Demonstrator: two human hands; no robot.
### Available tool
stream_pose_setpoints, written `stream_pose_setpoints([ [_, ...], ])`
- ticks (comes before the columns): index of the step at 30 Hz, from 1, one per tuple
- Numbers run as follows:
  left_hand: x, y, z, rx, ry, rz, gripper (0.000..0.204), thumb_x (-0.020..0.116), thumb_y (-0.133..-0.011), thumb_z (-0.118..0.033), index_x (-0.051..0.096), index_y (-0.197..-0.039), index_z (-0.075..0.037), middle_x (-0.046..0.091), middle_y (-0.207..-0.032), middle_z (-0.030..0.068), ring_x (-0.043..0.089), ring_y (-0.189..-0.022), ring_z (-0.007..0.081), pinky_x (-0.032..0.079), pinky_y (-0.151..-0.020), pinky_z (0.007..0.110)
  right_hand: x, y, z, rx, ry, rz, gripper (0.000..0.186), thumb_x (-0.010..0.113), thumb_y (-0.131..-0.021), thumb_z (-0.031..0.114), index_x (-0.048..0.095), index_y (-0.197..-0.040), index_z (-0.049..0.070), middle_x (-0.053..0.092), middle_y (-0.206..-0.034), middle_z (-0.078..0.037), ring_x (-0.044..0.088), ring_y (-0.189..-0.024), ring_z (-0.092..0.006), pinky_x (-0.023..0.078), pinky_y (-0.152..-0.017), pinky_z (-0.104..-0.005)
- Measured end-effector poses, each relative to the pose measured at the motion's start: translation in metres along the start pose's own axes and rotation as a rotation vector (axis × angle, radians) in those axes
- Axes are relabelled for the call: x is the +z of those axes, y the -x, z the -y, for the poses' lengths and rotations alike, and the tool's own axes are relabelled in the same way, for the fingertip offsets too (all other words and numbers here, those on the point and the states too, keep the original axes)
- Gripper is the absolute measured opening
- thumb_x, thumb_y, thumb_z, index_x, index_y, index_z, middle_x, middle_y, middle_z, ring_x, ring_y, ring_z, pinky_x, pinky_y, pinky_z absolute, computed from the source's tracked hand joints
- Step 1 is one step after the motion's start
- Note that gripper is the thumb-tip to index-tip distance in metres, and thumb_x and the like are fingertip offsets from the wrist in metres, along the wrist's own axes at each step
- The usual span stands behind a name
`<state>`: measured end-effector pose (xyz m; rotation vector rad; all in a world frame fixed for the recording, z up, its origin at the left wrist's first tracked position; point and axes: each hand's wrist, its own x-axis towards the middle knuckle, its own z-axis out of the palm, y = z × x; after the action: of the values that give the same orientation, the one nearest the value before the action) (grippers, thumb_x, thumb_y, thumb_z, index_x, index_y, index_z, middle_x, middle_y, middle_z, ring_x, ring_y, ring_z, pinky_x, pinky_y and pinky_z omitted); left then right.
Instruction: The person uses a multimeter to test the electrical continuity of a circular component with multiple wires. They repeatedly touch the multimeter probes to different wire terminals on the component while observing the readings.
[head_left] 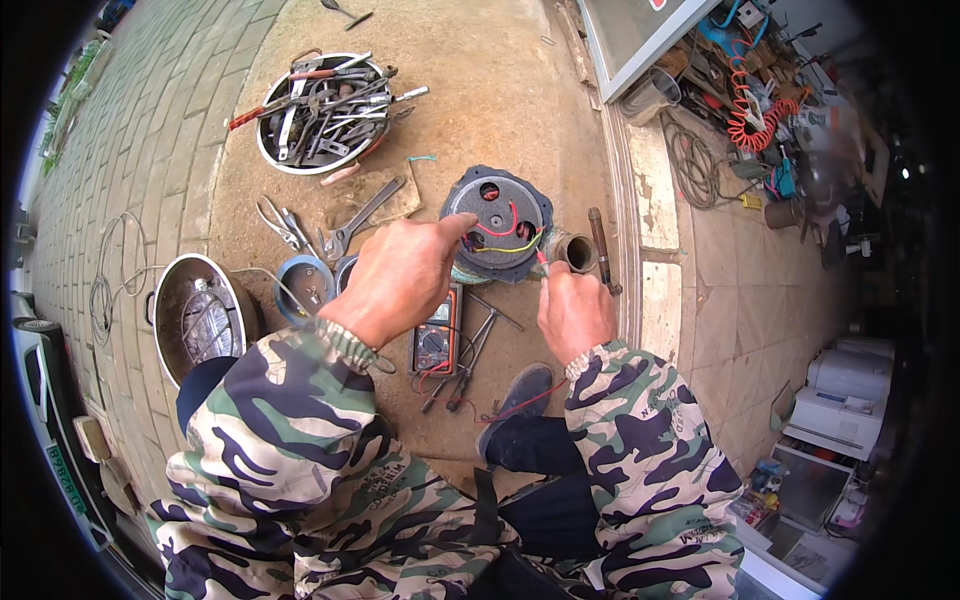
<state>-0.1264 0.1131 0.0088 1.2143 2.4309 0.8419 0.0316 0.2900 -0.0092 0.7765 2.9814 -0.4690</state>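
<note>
Right hand point(578, 315) closed on red probe point(542, 258) | left hand point(405, 270) half-curled at rim of round motor point(500, 208) (cannot tell whether it grips anything) | motor on worn concrete floor point(480, 90) | brick paving point(200, 100) left, tiled floor point(740, 290) right | tool-filled basin point(325, 115) beyond | coiled red hose point(742, 132) far right

Soft, diffuse daylight brightens the tan concrete ground point(460, 100), leaving faint shadows; the cluttered indoor area point(880, 270) at right is dim. The round dark-grey housing point(495, 208) is fairly sharp, while fisheye distortion bends the grey brick paving point(165, 110) toward a blurred, black-vignetted rim.
</note>
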Motion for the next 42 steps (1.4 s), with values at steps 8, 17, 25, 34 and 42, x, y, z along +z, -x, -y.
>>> stream_pose_setpoints([
  [8, 0.0, 0.001, 0.002, -0.012, 0.003, 0.004, 0.033, 0.063, -0.098, -0.007, 0.073, -0.13, -0.004, 0.074, -0.096, 0.0261, 0.072, -0.091, 0.0457, 0.056, -0.078, 0.052, -0.01, 0.001, -0.001, -0.089, -0.023, 0.046, 0.013, 0.067, -0.094, 0.011, 0.068, -0.096, -0.001, 0.071, -0.076, -0.027, 0.073, -0.075, -0.0479, 0.059, -0.065, -0.0562],
  [17, 0.001, 0.0, 0.002, 0.011, 0.008, -0.006, 0.033, 0.063, -0.098, -0.007, 0.073, -0.129, -0.004, 0.073, -0.095, 0.0262, 0.071, -0.089, 0.0459, 0.056, -0.077, 0.052, -0.002, 0.001, -0.001, -0.06, -0.017, 0.009, 0.014, 0.07, -0.093, 0.013, 0.069, -0.094, -0.001, 0.07, -0.076, -0.027, 0.072, -0.075, -0.0487, 0.058, -0.067, -0.0563],
  [25, 0.001, 0.002, 0.002, -0.002, 0.004, -0.003, 0.033, 0.063, -0.098, -0.006, 0.072, -0.13, -0.003, 0.073, -0.095, 0.0268, 0.071, -0.09, 0.0465, 0.056, -0.078, 0.053, -0.007, 0.005, 0.0, -0.084, -0.025, 0.032, 0.012, 0.069, -0.092, 0.012, 0.07, -0.096, 0.001, 0.072, -0.078, -0.024, 0.072, -0.076, -0.0468, 0.058, -0.067, -0.0563],
  [34, 0.003, -0.001, -0.002, 0.006, 0.029, 0.011, 0.034, 0.063, -0.098, -0.006, 0.072, -0.131, -0.004, 0.073, -0.097, 0.0265, 0.071, -0.092, 0.0467, 0.056, -0.078, 0.052, -0.009, 0.006, -0.005, -0.084, -0.008, 0.039, 0.012, 0.068, -0.092, 0.011, 0.068, -0.095, -0.001, 0.073, -0.08, -0.024, 0.072, -0.076, -0.0472, 0.058, -0.067, -0.0566],
  [42, 0.0, -0.002, -0.002, 0.005, 0.059, 0.019, 0.047, 0.063, -0.099, -0.004, 0.062, -0.146, -0.007, 0.073, -0.089, 0.0253, 0.07, -0.084, 0.0468, 0.055, -0.075, 0.052, -0.009, 0.005, -0.004, -0.056, -0.031, 0.05, 0.013, 0.071, -0.095, 0.014, 0.068, -0.095, 0.001, 0.069, -0.076, -0.029, 0.07, -0.077, -0.0509, 0.057, -0.069, -0.0581],
])
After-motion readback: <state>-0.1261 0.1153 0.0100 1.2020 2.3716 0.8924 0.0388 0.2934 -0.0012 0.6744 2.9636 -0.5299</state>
